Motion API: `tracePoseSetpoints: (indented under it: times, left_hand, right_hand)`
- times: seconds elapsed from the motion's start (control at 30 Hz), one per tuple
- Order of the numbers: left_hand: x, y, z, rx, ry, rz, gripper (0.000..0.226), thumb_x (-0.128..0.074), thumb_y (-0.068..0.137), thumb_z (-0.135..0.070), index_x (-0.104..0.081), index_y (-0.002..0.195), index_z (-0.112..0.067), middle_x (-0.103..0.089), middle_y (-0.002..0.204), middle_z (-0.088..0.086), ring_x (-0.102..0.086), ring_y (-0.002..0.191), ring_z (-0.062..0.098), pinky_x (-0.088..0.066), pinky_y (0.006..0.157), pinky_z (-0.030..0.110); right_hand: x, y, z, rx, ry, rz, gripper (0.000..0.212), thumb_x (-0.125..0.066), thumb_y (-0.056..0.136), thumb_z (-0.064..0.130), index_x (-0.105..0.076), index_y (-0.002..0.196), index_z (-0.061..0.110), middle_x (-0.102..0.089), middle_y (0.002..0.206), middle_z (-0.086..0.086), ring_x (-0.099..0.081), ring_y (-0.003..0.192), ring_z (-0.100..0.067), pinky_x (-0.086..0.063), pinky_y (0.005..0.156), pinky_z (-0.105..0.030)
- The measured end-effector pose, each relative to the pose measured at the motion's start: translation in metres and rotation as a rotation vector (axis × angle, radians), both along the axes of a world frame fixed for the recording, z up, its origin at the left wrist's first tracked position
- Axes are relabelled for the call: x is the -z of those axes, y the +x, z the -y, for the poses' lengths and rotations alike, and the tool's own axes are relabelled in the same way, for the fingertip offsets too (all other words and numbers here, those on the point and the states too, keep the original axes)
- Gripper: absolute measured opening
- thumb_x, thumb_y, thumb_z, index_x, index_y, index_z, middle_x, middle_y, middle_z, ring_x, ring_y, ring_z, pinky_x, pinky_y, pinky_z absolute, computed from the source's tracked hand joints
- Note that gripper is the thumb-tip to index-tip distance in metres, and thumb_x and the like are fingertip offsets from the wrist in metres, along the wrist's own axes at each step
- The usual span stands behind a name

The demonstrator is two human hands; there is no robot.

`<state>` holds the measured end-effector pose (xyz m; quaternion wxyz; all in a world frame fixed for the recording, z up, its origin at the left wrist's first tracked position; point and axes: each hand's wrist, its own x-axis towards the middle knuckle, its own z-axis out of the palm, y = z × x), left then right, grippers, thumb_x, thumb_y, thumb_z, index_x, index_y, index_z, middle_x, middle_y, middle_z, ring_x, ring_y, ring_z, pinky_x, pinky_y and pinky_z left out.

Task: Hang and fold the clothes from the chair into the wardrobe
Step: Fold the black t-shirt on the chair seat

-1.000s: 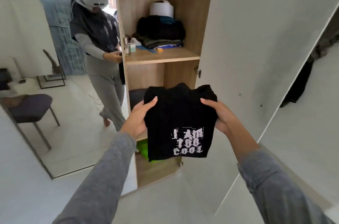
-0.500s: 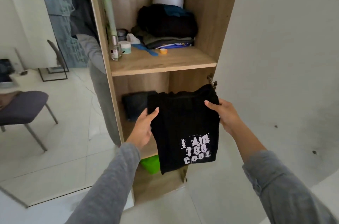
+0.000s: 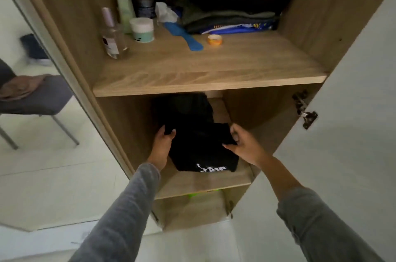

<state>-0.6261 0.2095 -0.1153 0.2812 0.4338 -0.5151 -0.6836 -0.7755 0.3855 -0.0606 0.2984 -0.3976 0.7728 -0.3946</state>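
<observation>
Black folded top (image 3: 201,148), white print, on woodgrain shelf (image 3: 205,186)

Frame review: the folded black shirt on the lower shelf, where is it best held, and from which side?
By its two side edges, reaching in from the open front, one hand per side. The folded black shirt lies flat on the lower shelf, and the left hand and right hand pinch those edges, which likely keeps the fold together.
</observation>
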Motion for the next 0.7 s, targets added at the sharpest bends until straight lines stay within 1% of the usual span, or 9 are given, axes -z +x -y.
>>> tracePoseSetpoints:
  times: [0.1, 0.13, 0.2, 0.27, 0.33, 0.43, 0.47, 0.57, 0.7]
  left_hand:
    - [-0.002, -0.019, 0.041, -0.033, -0.058, 0.111, 0.039, -0.049, 0.093, -0.001, -0.048, 0.132, -0.008, -0.057, 0.114, 0.009, -0.054, 0.097, 0.021, -0.044, 0.067, 0.018]
    - [-0.001, -0.028, 0.056, -0.026, -0.083, 0.132, 0.041, -0.048, 0.092, 0.002, -0.047, 0.133, -0.004, -0.058, 0.117, 0.011, -0.055, 0.097, 0.023, -0.044, 0.067, 0.016]
    - [-0.002, -0.047, 0.075, 0.013, -0.136, 0.15, 0.042, -0.044, 0.092, 0.007, -0.045, 0.134, 0.0, -0.06, 0.107, 0.007, -0.056, 0.092, 0.018, -0.044, 0.067, 0.012]
    - [-0.003, -0.065, 0.079, 0.02, -0.241, 0.178, 0.044, -0.043, 0.093, 0.007, -0.043, 0.136, -0.003, -0.051, 0.11, -0.001, -0.051, 0.101, 0.013, -0.04, 0.074, 0.014]
    - [0.015, -0.08, 0.077, 0.036, -0.357, 0.188, 0.044, -0.046, 0.093, 0.005, -0.044, 0.135, -0.005, -0.049, 0.128, 0.005, -0.046, 0.119, 0.018, -0.035, 0.086, 0.018]
    - [0.076, -0.077, 0.058, 0.095, -0.474, 0.34, 0.043, -0.048, 0.091, 0.001, -0.05, 0.132, -0.01, -0.049, 0.135, 0.013, -0.047, 0.123, 0.028, -0.039, 0.101, 0.032]
    - [0.099, -0.069, 0.045, 0.131, -0.524, 0.428, 0.039, -0.049, 0.09, -0.003, -0.053, 0.129, -0.011, -0.053, 0.131, 0.014, -0.05, 0.12, 0.029, -0.041, 0.1, 0.037]
    - [0.166, -0.035, -0.005, 0.219, -0.594, 0.757, 0.042, -0.047, 0.094, -0.023, -0.044, 0.135, -0.014, -0.049, 0.134, 0.013, -0.045, 0.124, 0.03, -0.039, 0.101, 0.041]
    - [0.23, 0.003, -0.042, 0.353, -0.486, 1.047, 0.061, -0.03, 0.099, -0.042, -0.009, 0.151, -0.016, -0.007, 0.157, 0.016, -0.006, 0.145, 0.03, -0.016, 0.116, 0.043]
  right_hand:
    - [0.009, 0.004, 0.026, -0.057, -0.015, 0.127, 0.034, -0.056, 0.085, -0.012, -0.04, 0.078, 0.017, -0.056, 0.082, -0.003, -0.06, 0.069, 0.009, -0.048, 0.066, -0.01]
    - [0.015, 0.003, 0.036, -0.03, -0.041, 0.148, 0.034, -0.056, 0.085, -0.013, -0.041, 0.079, 0.017, -0.056, 0.081, -0.005, -0.062, 0.069, 0.006, -0.049, 0.065, -0.012]
    - [0.035, -0.005, 0.052, 0.104, -0.14, 0.194, 0.028, -0.057, 0.084, -0.012, -0.044, 0.084, 0.013, -0.057, 0.085, -0.015, -0.066, 0.081, -0.017, -0.05, 0.066, -0.022]
    - [0.057, -0.015, 0.06, 0.314, -0.221, 0.289, 0.02, -0.057, 0.085, -0.011, -0.048, 0.095, 0.003, -0.059, 0.094, -0.015, -0.063, 0.086, -0.026, -0.053, 0.062, -0.021]
    - [0.092, -0.027, 0.06, 0.507, -0.261, 0.396, 0.017, -0.055, 0.087, -0.01, -0.049, 0.097, 0.001, -0.059, 0.094, -0.013, -0.061, 0.082, -0.022, -0.055, 0.06, -0.018]
    - [0.172, -0.042, 0.046, 0.707, -0.08, 0.451, 0.027, -0.056, 0.088, -0.004, -0.051, 0.114, -0.007, -0.06, 0.108, -0.025, -0.061, 0.097, -0.04, -0.054, 0.086, -0.048]
    - [0.194, -0.045, 0.039, 0.74, 0.022, 0.453, 0.033, -0.056, 0.087, -0.003, -0.049, 0.118, -0.008, -0.059, 0.112, -0.024, -0.06, 0.1, -0.04, -0.051, 0.089, -0.051]
    - [0.253, -0.048, 0.028, 0.741, 0.256, 0.475, 0.038, -0.06, 0.084, 0.003, -0.047, 0.119, -0.006, -0.059, 0.114, -0.027, -0.059, 0.094, -0.034, -0.051, 0.09, -0.049]
    - [0.27, -0.038, 0.036, 0.604, 0.294, 0.148, 0.031, -0.062, 0.083, 0.005, -0.048, 0.11, -0.001, -0.059, 0.105, -0.019, -0.058, 0.093, -0.032, -0.043, 0.072, -0.032]
